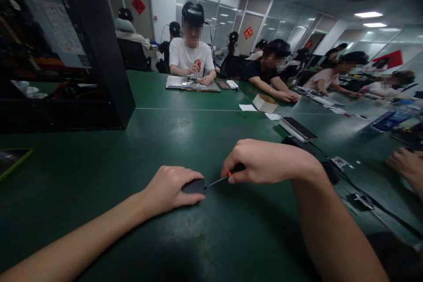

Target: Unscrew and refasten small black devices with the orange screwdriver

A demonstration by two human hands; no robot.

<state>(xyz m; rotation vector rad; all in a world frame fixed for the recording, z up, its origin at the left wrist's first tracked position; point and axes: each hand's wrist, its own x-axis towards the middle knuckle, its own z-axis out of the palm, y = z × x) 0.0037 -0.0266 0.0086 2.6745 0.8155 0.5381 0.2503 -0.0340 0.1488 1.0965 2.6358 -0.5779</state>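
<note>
Low on the green table (185,134), my left hand (168,189) is closed around a small dark grey case (194,186), fingers along its far side and thumb along the near side. Its exact kind cannot be made out. My right hand (246,163) grips a screwdriver (217,182) with a black and orange handle and a thin metal shaft. The shaft slants down to the left, and its tip meets the right end of the grey case, where a small dark bit shows. My fingers hide much of the handle.
A black computer case (115,66) stands at the left, near a green-edged object (16,161). Rightward lie an open small box (265,103), a black-topped white device (299,129) and cables (380,211). Across the table a person (191,55) holds a screwdriver; another person's hand (406,165) is at right.
</note>
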